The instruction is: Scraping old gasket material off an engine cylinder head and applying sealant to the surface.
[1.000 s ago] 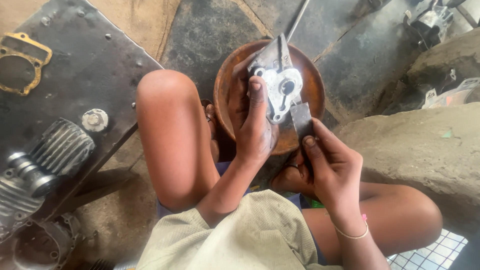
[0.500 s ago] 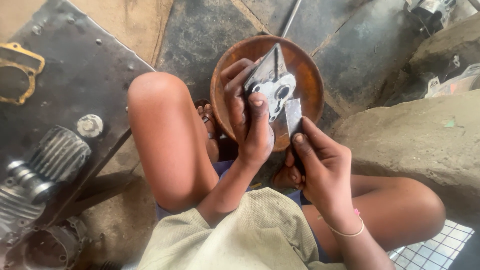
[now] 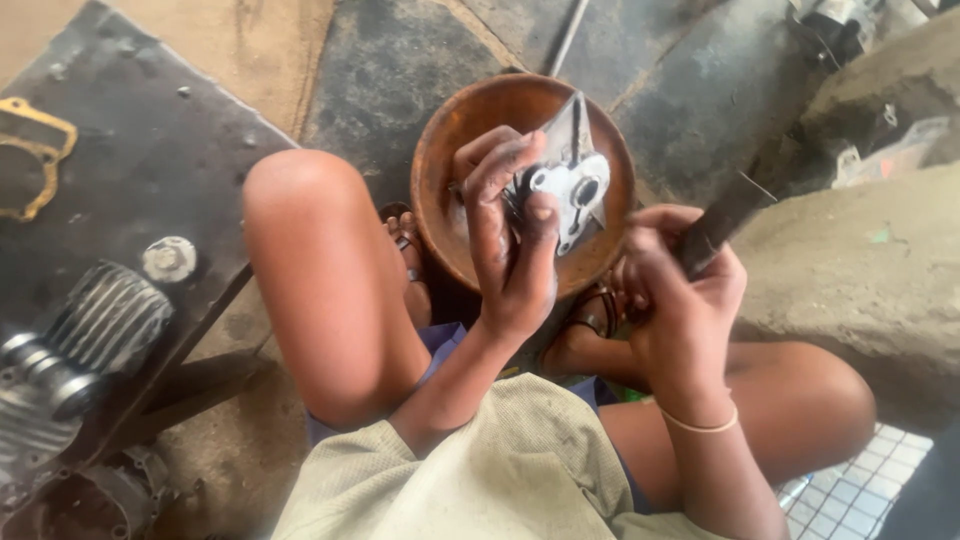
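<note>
My left hand (image 3: 510, 235) grips a silver metal engine part (image 3: 572, 190) with a round hole, holding it over a rusty brown bowl (image 3: 455, 140) on the ground. My right hand (image 3: 675, 290) is closed around a dark flat tool (image 3: 735, 210), a file or blade, that points up and to the right, away from the part. The tool's tip looks blurred. My bare knees frame both hands; a thin bracelet circles my right wrist.
A dark metal plate (image 3: 150, 150) lies at the left with a yellow gasket (image 3: 35, 150), a round washer-like piece (image 3: 168, 258) and a finned engine cylinder (image 3: 80, 345). A concrete block (image 3: 860, 270) stands at the right. A thin rod (image 3: 570, 35) lies beyond the bowl.
My right hand has pulled the dark tool off the silver part and swung it out to the right. My left hand still holds the part over the bowl.
</note>
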